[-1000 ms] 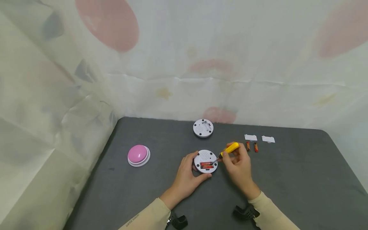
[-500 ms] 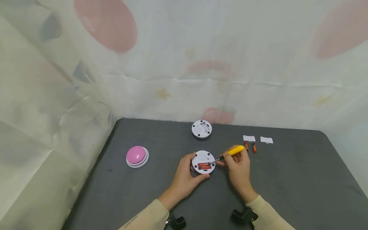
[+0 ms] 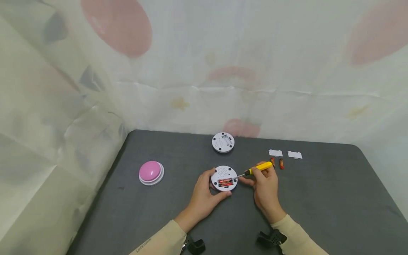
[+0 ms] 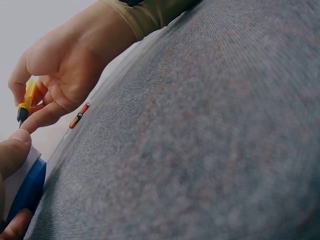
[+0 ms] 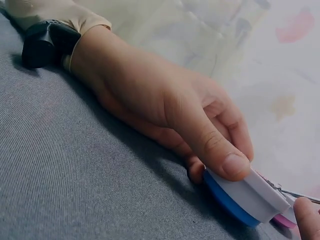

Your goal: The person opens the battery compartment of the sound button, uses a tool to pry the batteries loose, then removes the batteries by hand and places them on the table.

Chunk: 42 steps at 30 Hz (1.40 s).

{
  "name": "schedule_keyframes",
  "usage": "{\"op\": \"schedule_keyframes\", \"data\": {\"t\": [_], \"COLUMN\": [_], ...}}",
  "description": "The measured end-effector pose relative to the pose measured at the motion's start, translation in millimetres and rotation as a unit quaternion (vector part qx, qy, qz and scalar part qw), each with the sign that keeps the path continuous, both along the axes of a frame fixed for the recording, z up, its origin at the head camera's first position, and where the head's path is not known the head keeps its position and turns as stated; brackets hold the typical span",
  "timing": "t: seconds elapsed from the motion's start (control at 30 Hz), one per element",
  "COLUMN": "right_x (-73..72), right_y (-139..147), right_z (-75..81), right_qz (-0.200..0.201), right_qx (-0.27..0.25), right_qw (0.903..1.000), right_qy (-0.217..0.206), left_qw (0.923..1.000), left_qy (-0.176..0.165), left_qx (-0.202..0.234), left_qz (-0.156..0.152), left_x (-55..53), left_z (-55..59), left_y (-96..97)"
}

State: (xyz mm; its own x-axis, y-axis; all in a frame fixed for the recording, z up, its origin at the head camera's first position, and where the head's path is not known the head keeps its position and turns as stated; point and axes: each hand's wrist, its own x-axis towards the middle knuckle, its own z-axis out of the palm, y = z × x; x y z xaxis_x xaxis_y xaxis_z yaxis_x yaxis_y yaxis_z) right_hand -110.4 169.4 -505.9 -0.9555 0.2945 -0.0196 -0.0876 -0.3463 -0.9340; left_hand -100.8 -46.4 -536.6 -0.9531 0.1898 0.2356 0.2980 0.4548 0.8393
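Round device (image 3: 223, 174) (blue beneath), slim screwdriver (image 3: 263, 166), ribbed tabletop (image 3: 181, 156)

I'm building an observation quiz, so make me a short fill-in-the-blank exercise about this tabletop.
1. The person's right grip holds a screwdriver with a ____ and black handle.
2. The round white device in the left grip shows ____ red batteries.
3. In the wrist views, its lower part is coloured ____.
4. The domed button at the left of the table has a ____ top.

Missing words: yellow; two; blue; pink.
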Motion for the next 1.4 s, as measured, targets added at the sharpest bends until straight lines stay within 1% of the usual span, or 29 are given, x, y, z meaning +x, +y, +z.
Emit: {"op": "schedule_keyframes", "data": {"t": [0.2,0.4,0.67,0.73,0.83,0.93,1.07,1.23,1.4], "right_x": [-2.3,-6.3,-7.5,-7.5,-7.4,-7.2,-7.2,-5.6,-4.7], "right_y": [1,4,7,7,7,6,5,7,7], "right_z": [1.5,1.5,-0.9,-1.7,-2.8,-3.6,-5.3,-7.4,-8.1], "right_qz": [-0.007,-0.012,-0.043,-0.045,-0.049,-0.052,-0.060,-0.074,-0.080], "right_qx": [-0.028,-0.033,-0.030,-0.030,-0.032,-0.035,-0.043,-0.052,-0.064], "right_qw": [0.9995,0.9994,0.9986,0.9985,0.9983,0.9980,0.9972,0.9956,0.9943], "right_qy": [-0.014,0.008,0.000,0.002,0.007,0.012,0.017,0.024,0.028], "left_qw": [1.0000,0.9997,0.9971,0.9966,0.9967,0.9973,0.9975,0.9967,0.9949], "left_qy": [0.008,0.024,0.068,0.070,0.064,0.054,0.054,0.076,0.100], "left_qx": [0.001,-0.001,-0.022,-0.029,-0.034,-0.037,-0.035,-0.024,-0.014], "left_qz": [-0.002,-0.003,-0.026,-0.031,-0.035,-0.033,-0.028,-0.016,0.003], "left_x": [-0.7,-2.9,-4.2,-4.1,-3.2,-2.0,-0.8,0.5,2.7], "left_z": [0.7,2.3,-0.6,-1.1,-1.2,-0.9,-1.5,-5.4,-7.7], "left_y": [-1.2,0.0,0.0,-0.3,-0.7,-1.0,-0.9,-0.5,-0.2]}}
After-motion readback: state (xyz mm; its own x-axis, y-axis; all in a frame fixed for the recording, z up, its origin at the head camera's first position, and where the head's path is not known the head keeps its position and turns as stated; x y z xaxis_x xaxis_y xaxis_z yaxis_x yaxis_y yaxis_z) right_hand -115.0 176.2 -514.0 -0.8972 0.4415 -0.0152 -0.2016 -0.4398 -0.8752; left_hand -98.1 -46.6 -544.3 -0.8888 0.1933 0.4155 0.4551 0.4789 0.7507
